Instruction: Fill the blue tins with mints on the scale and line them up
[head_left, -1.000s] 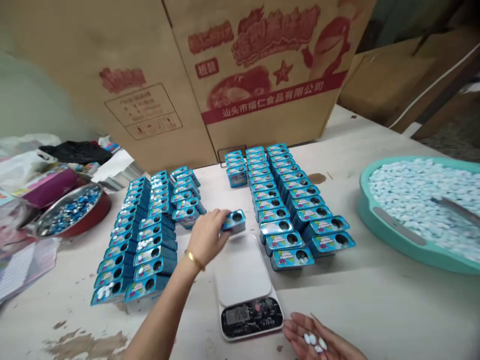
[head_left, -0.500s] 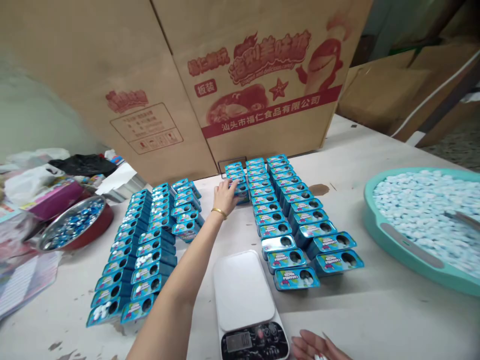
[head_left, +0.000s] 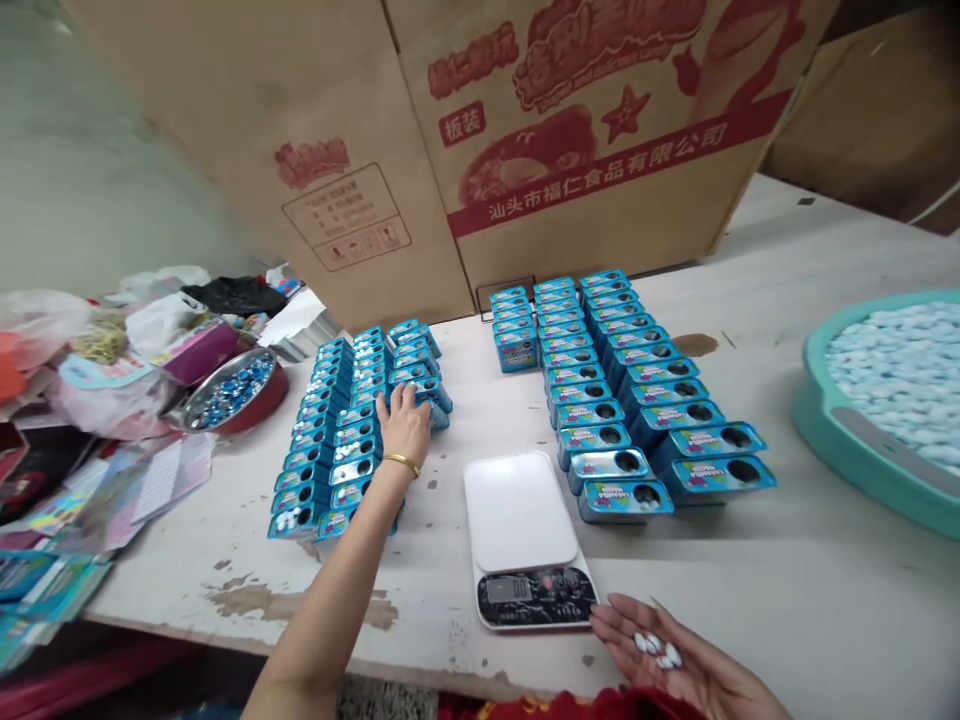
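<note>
My left hand (head_left: 406, 430), with a gold bangle at the wrist, reaches over the left group of blue boxes (head_left: 354, 450). Its fingers are spread, and the fingertips touch or hover at the boxes on that group's right side. My right hand (head_left: 675, 655) lies palm up at the lower right, cupping several small white candies (head_left: 658, 650). Between the hands sits a white scale (head_left: 517, 510) with a bare top. A short row of blue boxes (head_left: 516, 345) and a larger right group (head_left: 592, 413) stand behind it. White pieces lie on some left boxes.
A large cardboard box (head_left: 420, 150) rises behind the blue boxes. At the right, a teal tub (head_left: 847, 440) holds many pale candies. A red-sided metal bowl (head_left: 262, 408) of blue wrapped pieces, plastic bags (head_left: 112, 400) and printed sheets (head_left: 161, 480) occupy the left.
My left hand has moved left and nearer, from the short middle row to the left group. The view has shifted, showing more of my right palm and the candies in it.
</note>
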